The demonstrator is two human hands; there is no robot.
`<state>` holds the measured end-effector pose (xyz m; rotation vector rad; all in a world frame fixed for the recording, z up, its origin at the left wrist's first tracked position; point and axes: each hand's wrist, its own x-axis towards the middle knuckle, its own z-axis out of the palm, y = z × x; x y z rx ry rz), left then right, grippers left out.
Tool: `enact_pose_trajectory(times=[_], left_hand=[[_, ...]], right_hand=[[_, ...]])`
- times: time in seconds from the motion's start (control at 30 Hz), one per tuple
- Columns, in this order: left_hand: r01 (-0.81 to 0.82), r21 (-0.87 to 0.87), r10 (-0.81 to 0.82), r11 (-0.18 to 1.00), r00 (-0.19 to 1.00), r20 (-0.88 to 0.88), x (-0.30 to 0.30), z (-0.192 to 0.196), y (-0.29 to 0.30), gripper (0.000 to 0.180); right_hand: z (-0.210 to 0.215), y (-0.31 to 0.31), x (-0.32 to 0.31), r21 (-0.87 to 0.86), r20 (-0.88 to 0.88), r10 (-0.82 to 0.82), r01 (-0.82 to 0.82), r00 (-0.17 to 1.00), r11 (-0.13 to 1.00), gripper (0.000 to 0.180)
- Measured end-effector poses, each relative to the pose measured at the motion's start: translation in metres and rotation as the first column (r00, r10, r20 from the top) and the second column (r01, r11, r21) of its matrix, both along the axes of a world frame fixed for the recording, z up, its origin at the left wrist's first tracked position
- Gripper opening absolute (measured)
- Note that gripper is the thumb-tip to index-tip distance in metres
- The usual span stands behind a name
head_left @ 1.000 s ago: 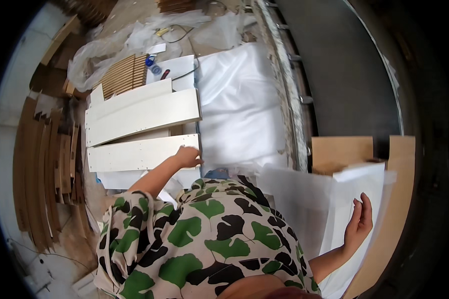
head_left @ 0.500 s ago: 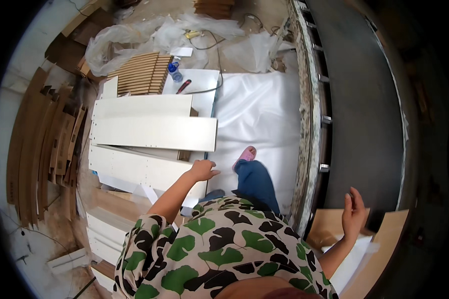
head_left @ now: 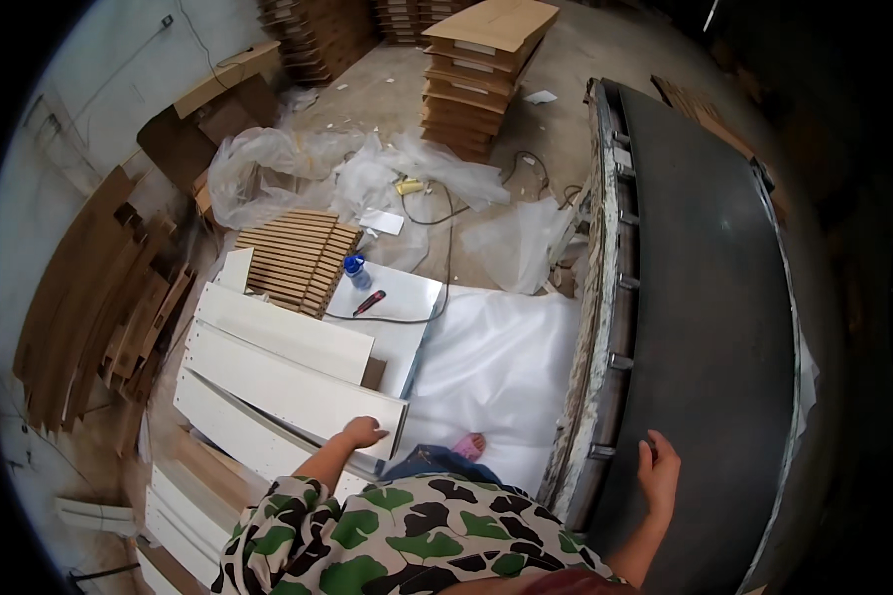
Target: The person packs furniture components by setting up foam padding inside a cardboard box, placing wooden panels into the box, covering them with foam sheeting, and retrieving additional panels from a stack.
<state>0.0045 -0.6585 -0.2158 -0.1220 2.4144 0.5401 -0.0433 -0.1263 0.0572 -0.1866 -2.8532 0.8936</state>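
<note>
My left hand hangs loosely over the end of a long white panel. Its fingers are slightly bent and apart, and it holds nothing; whether it touches the panel I cannot tell. Out to the right, my right hand is raised in front of the dark conveyor belt. Its palm is empty, with thumb and fingers apart. More white panels lie stacked beside the first one. One pink shoe shows on the white sheeting in front of me.
A blue-capped bottle and a red-and-black tool stand by slatted brown strips. Crumpled clear plastic and a cable lie beyond. Brown boards lean at left; a carton stack rises ahead. The conveyor's metal frame runs along my right.
My view has tilted up, bringing the carton stack and far floor into sight. I have moved forward along the conveyor, and both empty hands have moved with me.
</note>
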Motion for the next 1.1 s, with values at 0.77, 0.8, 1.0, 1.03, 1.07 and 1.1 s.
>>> enact_pose_trajectory(times=[0.77,0.8,1.0,1.03,1.07,1.1], left_hand=[[-0.109,-0.101,0.091,0.989,0.98,-0.176,-0.432,-0.073,-0.062,0.045],[-0.181,0.0,0.175,0.983,0.953,-0.247,-0.476,-0.067,-0.065,0.044],[-0.084,0.424,0.291,0.902,0.844,-0.45,-0.726,0.054,0.02,0.033],[-0.045,0.453,0.271,0.89,0.852,-0.448,-0.753,0.063,0.033,0.034],[-0.004,0.482,0.25,0.876,0.859,-0.447,-0.78,0.069,0.046,0.035],[0.006,0.474,0.239,0.881,0.857,-0.456,-0.804,0.078,0.061,0.035]], right_hand=[[-0.105,-0.076,-0.382,0.034,0.366,0.12,-0.142,0.923,0.989,0.032],[-0.1,-0.089,-0.399,-0.018,0.444,0.158,-0.167,0.882,0.986,0.031],[-0.123,-0.082,-0.468,0.067,0.462,0.005,-0.041,0.887,0.997,0.027],[-0.122,-0.086,-0.479,0.056,0.46,0.007,-0.037,0.888,0.998,0.027],[-0.116,-0.091,-0.49,-0.029,0.46,0.062,-0.055,0.886,0.998,0.026],[-0.116,-0.093,-0.503,-0.112,0.452,0.115,-0.072,0.884,0.991,0.025]])
